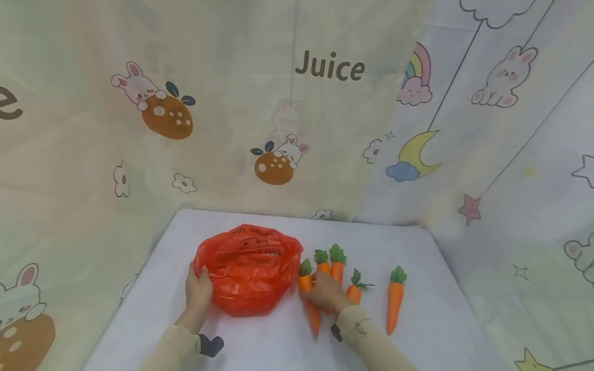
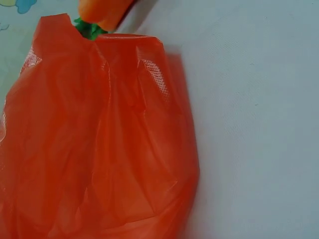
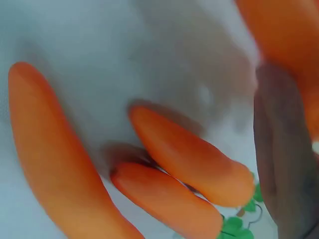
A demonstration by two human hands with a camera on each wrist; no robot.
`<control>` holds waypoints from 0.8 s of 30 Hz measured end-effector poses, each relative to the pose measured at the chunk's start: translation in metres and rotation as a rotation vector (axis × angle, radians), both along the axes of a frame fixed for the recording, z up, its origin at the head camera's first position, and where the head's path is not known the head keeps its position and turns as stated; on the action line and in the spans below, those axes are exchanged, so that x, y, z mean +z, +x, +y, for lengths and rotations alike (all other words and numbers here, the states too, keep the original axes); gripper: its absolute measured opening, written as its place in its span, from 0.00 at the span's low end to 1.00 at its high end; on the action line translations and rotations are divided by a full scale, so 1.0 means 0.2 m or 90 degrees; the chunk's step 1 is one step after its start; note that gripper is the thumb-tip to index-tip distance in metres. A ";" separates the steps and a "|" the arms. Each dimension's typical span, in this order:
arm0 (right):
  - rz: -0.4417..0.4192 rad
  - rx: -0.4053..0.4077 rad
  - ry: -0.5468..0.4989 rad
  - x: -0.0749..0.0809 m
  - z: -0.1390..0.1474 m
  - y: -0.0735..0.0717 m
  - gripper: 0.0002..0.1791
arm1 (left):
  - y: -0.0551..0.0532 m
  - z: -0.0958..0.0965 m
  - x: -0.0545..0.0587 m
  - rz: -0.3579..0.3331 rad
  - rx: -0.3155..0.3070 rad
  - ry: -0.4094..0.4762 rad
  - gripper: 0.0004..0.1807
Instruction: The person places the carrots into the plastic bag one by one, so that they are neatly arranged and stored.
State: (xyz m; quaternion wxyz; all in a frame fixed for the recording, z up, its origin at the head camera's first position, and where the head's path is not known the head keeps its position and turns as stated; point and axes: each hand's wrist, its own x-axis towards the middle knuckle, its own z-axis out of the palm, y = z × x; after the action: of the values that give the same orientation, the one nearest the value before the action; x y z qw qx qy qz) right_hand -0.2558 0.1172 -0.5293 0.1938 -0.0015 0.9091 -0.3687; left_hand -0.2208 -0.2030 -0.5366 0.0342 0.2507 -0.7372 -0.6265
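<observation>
A red plastic bag (image 1: 252,283) with printed text stands on the table, its mouth spread wide. My left hand (image 1: 198,292) holds the bag's left edge, thumb on the near side. In my right hand (image 1: 328,292) is a toy carrot (image 1: 313,314), green top away from me, close to the bag's right side. The right wrist view shows fingers (image 3: 281,149) against this carrot (image 3: 284,40). Its leafy top (image 2: 89,30) peeks over the bag's rim in the left wrist view. Two more carrots (image 1: 337,270) lie just beyond the right hand, partly hidden by it.
Another carrot (image 1: 353,294) lies right of my right hand, partly behind the wrist. Farther right is a separate carrot (image 1: 395,304). Printed cloth (image 1: 278,196) hangs along the back and sides of the white table (image 1: 445,330).
</observation>
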 end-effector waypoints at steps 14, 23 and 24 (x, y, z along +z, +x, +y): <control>-0.145 0.106 -0.168 0.33 0.07 0.04 0.32 | 0.00 0.00 0.01 -0.016 0.016 0.024 0.40; -0.193 0.144 -0.286 0.45 -0.09 0.01 0.31 | 0.02 0.02 0.02 -0.030 -0.001 0.039 0.46; -0.190 0.151 -0.287 0.46 -0.12 0.01 0.31 | 0.02 0.02 0.02 -0.031 -0.003 0.039 0.46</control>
State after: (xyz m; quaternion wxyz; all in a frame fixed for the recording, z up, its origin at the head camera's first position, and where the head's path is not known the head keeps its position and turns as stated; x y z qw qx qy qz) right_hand -0.2547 0.0935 -0.4380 0.3619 -0.0965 0.7592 -0.5323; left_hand -0.2171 -0.1983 -0.5326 0.0069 0.2652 -0.7187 -0.6427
